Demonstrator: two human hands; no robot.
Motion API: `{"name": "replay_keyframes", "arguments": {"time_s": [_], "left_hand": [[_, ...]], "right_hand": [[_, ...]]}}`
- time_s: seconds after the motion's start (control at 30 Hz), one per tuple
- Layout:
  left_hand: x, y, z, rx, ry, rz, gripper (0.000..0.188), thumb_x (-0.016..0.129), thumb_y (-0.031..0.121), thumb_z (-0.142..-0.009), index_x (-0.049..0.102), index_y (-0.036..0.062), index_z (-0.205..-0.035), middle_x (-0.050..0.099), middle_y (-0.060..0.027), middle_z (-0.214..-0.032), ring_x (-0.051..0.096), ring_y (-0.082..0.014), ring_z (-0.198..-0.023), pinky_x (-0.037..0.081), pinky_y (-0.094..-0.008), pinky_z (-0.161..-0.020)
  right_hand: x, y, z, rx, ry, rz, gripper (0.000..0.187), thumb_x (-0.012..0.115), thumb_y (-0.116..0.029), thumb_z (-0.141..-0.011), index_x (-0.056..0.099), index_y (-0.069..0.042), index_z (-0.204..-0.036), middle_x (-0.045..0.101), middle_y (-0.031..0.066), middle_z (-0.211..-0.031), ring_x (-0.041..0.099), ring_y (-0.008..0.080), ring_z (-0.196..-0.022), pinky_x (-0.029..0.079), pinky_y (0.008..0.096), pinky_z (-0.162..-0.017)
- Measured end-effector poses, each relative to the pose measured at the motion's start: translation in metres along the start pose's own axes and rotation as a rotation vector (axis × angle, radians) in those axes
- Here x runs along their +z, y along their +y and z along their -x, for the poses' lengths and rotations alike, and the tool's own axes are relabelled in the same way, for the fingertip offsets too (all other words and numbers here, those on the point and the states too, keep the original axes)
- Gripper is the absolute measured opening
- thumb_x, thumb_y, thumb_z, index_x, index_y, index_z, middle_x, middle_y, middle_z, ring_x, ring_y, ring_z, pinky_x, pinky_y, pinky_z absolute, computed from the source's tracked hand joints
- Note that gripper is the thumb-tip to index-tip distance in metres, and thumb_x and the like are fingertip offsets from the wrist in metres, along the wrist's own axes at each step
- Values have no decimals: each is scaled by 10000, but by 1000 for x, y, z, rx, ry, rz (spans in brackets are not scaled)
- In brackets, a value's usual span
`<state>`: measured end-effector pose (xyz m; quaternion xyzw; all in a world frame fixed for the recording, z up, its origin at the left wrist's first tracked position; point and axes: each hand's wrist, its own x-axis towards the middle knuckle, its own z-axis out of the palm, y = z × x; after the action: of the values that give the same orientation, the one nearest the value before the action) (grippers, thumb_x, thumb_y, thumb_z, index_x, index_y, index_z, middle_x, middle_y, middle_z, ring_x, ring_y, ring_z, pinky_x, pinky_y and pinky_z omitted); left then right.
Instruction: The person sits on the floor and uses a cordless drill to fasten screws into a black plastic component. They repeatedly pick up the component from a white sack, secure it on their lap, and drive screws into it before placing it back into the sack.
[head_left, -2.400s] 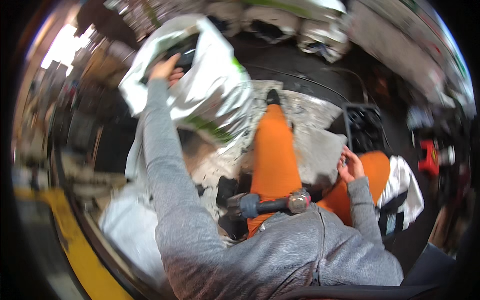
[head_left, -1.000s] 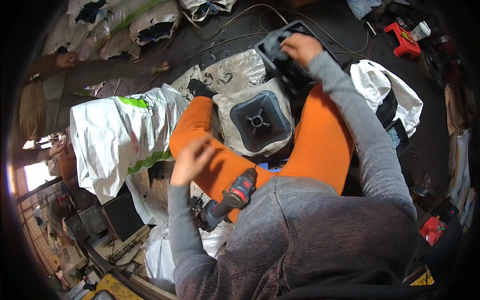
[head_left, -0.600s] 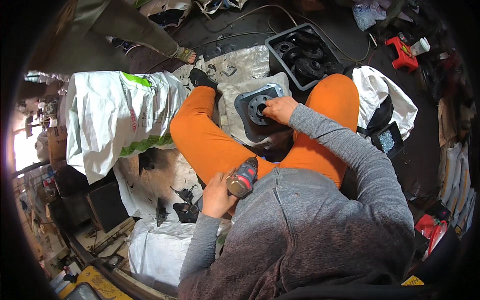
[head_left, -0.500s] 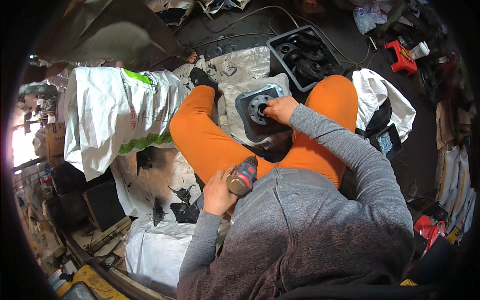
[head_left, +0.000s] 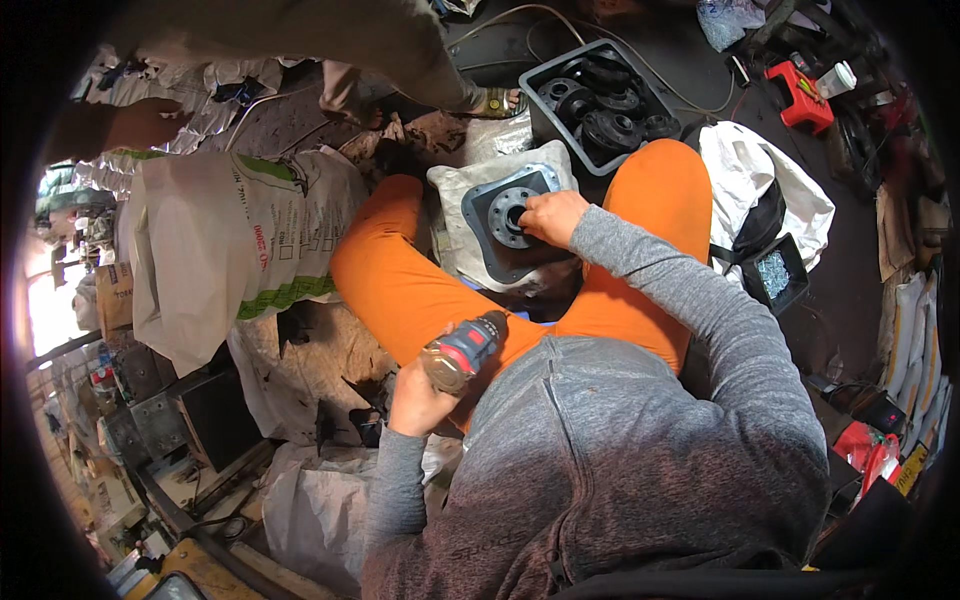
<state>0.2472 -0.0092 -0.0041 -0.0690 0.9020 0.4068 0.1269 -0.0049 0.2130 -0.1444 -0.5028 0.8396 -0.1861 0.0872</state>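
My left hand (head_left: 416,400) is wrapped round a cordless drill (head_left: 466,352), resting over my left thigh with its chuck pointing up and to the right. Between my knees a square dark metal plate (head_left: 508,264) with a ring-shaped flange (head_left: 499,214) lies on a white sack-covered pad (head_left: 452,182). The flange has several holes round a dark central opening. My right hand (head_left: 556,217) has its fingers bent together at the flange's right side, over the opening. Whatever is pinched in those fingertips is hidden.
Beyond the pad stands a grey bin (head_left: 600,50) of black round parts. A small black box of screws (head_left: 772,275) sits by my right knee, a red tool stand (head_left: 800,98) farther off. At left is a big white sack (head_left: 200,250); another person's foot (head_left: 497,103) is near the bin.
The other person has stepped right, a foot now close to the bin, and their hand shows at far left. My drill has shifted slightly left; my right hand stays at the flange.
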Motion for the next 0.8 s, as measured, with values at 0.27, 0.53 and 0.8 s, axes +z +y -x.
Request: {"name": "replay_keyframes", "arguments": {"time_s": [0.27, 0.53, 0.8], "left_hand": [[-50, 56, -8, -158, 150, 357, 377, 762, 62, -804, 617, 21, -1150, 673, -59, -1053, 641, -154, -889, 519, -303, -782], [-27, 63, -35, 93, 78, 21, 406, 745, 82, -816, 600, 25, -1191, 674, -71, -1060, 649, -173, -941, 520, -341, -818], [-33, 71, -49, 217, 11, 109, 427, 703, 14, -799, 586, 5, -1209, 687, -69, -976, 656, -151, -825, 528, -310, -735]], "right_hand": [[-26, -14, 21, 653, 124, -2170, 481, 450, -107, -931, 450, -15, -1403, 585, 2, -915, 577, 137, -800, 506, 276, -727], [-30, -57, 30, 655, 314, -2573, 339, 483, -91, -999, 491, -63, -1337, 589, 62, -1262, 587, 175, -1165, 505, 347, -1009], [-27, -49, 39, 577, 127, -2242, 392, 589, -144, -969, 463, -53, -1329, 617, 97, -1222, 655, 105, -849, 581, 258, -736]]}}
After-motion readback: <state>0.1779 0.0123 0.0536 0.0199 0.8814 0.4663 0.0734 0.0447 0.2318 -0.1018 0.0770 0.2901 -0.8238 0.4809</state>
